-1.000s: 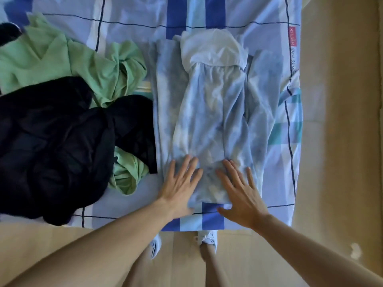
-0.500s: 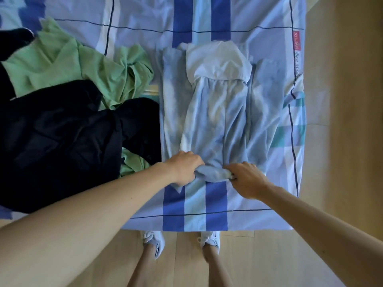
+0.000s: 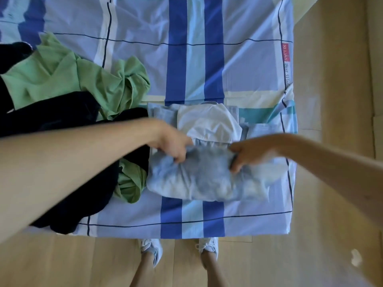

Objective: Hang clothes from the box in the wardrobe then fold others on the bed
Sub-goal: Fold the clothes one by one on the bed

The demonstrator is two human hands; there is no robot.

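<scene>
Folded upward now, the blue garment [image 3: 207, 179] has its edge pinched by left hand [image 3: 172, 145] and right hand [image 3: 249, 152] fingers.

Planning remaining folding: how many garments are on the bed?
3: pale blue garment, gripped at the near edge; green garment to its left; black garment lying over the green. Others may hide beneath.

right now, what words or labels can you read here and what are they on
"XI LAN": on the red patch at the right edge of the bedsheet.
"Best Wish": dark script below the patch; the rest is blurred.
No text shows on the pale blue garment.
</scene>
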